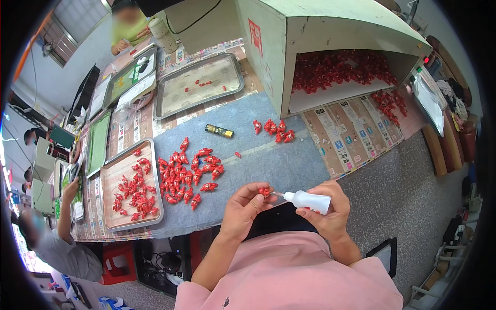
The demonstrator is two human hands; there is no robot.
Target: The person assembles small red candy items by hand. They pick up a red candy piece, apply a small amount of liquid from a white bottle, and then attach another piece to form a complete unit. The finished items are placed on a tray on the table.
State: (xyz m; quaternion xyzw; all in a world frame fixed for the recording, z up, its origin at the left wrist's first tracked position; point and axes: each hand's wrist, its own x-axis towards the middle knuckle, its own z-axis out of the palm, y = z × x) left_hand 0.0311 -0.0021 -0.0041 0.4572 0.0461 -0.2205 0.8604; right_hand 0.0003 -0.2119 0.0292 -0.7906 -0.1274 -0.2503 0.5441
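Observation:
Between the fingertips of my left hand [243, 207] is a small red figurine [265, 191], pinched just above the front edge of the table. My right hand [330, 213] wraps round a white squeeze bottle [312, 201], tilted so its thin clear nozzle points left and meets the figurine, or comes very close to it. On the blue-grey cloth [248, 150] to the left lies a heap of similar red figurines [186, 175]. A smaller cluster of them [276, 129] rests farther off, near the big box. The figurines' finer details are too small to tell.
A metal tray [159, 206] of red pieces stands left; another tray [178, 106] with a few lies behind. A large pale box [274, 67], front open, holds many more. A dark cylinder [219, 130] lies on the cloth. Co-workers sit at far left [67, 253] and back [132, 31].

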